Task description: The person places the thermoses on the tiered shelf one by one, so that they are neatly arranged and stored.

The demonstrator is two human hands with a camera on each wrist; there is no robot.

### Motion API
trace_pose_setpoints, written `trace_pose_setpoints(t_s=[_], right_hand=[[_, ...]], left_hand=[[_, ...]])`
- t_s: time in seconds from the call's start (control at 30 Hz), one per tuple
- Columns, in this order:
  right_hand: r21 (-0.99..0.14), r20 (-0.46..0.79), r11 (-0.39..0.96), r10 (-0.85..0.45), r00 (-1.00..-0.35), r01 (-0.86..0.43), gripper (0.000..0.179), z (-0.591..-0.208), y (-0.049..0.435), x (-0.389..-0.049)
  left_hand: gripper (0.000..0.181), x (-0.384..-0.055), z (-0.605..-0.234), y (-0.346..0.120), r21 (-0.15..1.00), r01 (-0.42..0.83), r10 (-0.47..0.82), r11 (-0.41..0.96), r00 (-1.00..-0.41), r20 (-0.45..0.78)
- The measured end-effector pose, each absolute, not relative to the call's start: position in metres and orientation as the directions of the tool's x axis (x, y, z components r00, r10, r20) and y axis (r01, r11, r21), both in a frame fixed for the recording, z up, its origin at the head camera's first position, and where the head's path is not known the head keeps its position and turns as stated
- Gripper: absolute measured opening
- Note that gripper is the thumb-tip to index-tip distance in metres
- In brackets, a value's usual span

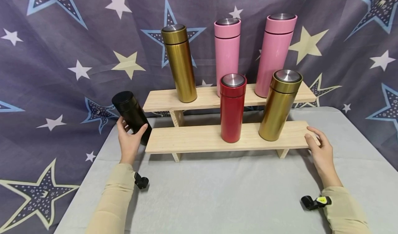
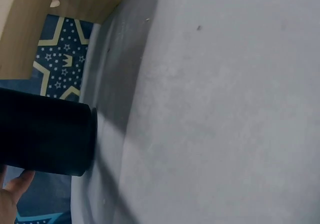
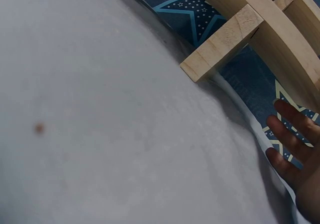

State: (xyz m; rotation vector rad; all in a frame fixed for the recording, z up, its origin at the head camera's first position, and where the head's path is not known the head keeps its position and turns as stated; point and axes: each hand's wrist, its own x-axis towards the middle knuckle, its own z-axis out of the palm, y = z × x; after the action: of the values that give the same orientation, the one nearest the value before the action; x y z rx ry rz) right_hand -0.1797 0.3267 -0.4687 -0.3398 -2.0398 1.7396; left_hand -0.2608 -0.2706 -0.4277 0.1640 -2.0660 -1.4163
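Observation:
My left hand [image 1: 130, 142] grips a black thermos flask [image 1: 132, 113] beside the left end of a wooden two-tier stand, thumb on one side and fingers on the other. The flask leans to the left; in the left wrist view its dark base [image 2: 47, 131] shows close over the cloth, with fingertips [image 2: 20, 184] at its side. At the right end of the stand's lower board [image 1: 186, 137], my right hand [image 1: 321, 154] has its thumb and fingers right at the board's end. In the right wrist view, several fingers [image 3: 292, 134] are spread and fairly straight.
On the lower board stand a red flask [image 1: 232, 113] and a gold flask [image 1: 280, 106]. The upper board [image 1: 202, 97] bears another gold flask [image 1: 180, 65] and two pink flasks [image 1: 228, 54]. A grey cloth [image 1: 224, 192] covers the table. Behind hangs a star-patterned curtain [image 1: 102, 54].

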Motion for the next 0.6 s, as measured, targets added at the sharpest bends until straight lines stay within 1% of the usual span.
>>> trace_pose_setpoints(t_s=[0.27, 0.6], right_hand=[[-0.978, 0.171, 0.184, 0.452, -0.876, -0.096, 0.036, -0.468, 0.327, -0.180], [-0.979, 0.161, 0.185, 0.452, -0.878, -0.084, 0.036, -0.467, 0.327, -0.181]], left_hand=[[0.084, -0.251, -0.417, -0.274, 0.882, 0.259, -0.426, 0.394, -0.799, 0.425], [0.081, -0.234, -0.394, -0.265, 0.859, 0.328, -0.466, 0.392, -0.734, 0.493]])
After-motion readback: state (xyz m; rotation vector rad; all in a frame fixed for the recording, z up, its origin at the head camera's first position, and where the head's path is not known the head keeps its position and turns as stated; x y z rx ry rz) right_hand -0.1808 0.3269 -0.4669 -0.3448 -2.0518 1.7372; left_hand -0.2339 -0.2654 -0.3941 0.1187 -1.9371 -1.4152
